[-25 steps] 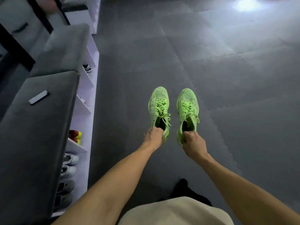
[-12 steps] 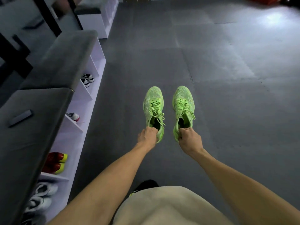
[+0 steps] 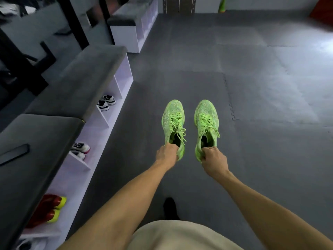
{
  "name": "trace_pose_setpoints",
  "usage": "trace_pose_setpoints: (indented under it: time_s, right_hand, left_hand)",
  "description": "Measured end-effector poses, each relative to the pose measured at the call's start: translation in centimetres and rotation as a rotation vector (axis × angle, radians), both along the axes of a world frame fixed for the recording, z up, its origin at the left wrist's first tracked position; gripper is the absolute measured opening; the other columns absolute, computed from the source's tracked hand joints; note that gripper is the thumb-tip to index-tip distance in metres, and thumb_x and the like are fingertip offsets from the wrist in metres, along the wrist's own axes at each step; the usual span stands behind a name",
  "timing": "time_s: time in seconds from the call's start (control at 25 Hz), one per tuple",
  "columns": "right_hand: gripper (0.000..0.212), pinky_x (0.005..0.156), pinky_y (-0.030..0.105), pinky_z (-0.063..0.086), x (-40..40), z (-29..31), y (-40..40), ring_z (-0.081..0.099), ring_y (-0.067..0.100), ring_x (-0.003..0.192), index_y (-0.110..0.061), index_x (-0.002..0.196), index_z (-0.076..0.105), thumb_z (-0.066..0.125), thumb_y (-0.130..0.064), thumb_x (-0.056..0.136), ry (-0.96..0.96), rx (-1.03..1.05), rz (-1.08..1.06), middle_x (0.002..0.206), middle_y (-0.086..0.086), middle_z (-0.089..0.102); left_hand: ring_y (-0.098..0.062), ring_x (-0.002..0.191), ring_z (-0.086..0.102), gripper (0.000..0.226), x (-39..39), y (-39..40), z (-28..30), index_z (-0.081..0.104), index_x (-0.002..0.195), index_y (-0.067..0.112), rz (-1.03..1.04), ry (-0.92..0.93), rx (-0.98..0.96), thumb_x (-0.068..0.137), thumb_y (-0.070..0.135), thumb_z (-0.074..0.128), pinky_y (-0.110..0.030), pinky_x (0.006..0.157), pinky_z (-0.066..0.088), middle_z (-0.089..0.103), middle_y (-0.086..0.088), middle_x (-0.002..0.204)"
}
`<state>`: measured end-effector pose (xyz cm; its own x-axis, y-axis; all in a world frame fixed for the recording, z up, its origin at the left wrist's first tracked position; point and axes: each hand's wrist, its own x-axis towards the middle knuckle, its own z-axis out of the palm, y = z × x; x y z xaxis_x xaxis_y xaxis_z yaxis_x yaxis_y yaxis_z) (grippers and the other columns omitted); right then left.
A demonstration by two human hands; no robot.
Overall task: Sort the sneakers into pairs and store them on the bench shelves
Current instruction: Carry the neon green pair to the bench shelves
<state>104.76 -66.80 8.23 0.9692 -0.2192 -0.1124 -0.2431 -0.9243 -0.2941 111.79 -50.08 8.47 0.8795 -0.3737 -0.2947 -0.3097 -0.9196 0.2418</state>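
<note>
I hold two neon green sneakers side by side over the grey floor, toes pointing away. My left hand [image 3: 166, 155] grips the heel of the left green sneaker [image 3: 173, 121]. My right hand [image 3: 212, 160] grips the heel of the right green sneaker [image 3: 206, 120]. The white bench shelf unit [image 3: 124, 74] with grey cushions runs along my left. Its compartments hold a red and yellow pair [image 3: 48, 210], a grey and pink pair [image 3: 80, 149] and a black and white pair [image 3: 106, 102].
A dark flat object [image 3: 14, 153] lies on the near grey cushion. A second cushioned bench [image 3: 126, 24] stands farther back. Black frame legs [image 3: 75, 20] rise behind the benches. Grey foam floor tiles [image 3: 252, 87] stretch ahead and to the right.
The view has shifted forward along the bench, so more shelf compartments and the far bench show. Both hands keep holding the green sneakers in the same way.
</note>
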Motion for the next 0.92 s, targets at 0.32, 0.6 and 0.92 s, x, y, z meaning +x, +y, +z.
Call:
trace_pose_setpoints:
  time_s: [0.32,0.6,0.92]
  right_hand:
    - [0.007,0.061,0.030,0.034,18.1,1.5,-6.4,0.058,0.031,0.090,-0.010,0.083,0.056,0.050,-0.006,0.084,0.004,-0.021,0.027,0.094,0.009,0.059]
    - [0.009,0.061,0.031,0.037,35.5,0.4,-11.1,0.059,0.032,0.086,-0.009,0.087,0.059,0.051,-0.008,0.084,0.011,-0.022,0.310,0.095,0.010,0.059]
    - [0.016,0.059,0.032,0.034,50.6,1.0,-5.1,0.058,0.037,0.078,-0.014,0.072,0.043,0.050,-0.007,0.084,0.033,-0.009,0.767,0.089,0.012,0.056]
  left_hand:
    - [-0.034,0.100,0.062,0.010,17.8,-5.9,1.0,0.064,0.100,0.015,0.042,0.021,0.019,0.091,0.018,0.059,-0.036,0.074,0.043,0.063,-0.011,0.105]
    - [-0.036,0.104,0.062,0.020,29.8,-9.5,0.8,0.064,0.111,0.012,0.326,0.026,0.021,0.092,0.017,0.060,-0.040,0.082,0.049,0.062,-0.014,0.112]
    - [-0.034,0.102,0.063,0.017,36.2,-5.2,0.9,0.065,0.104,0.010,0.817,0.045,-0.005,0.091,0.019,0.059,-0.039,0.082,0.049,0.063,-0.013,0.106]
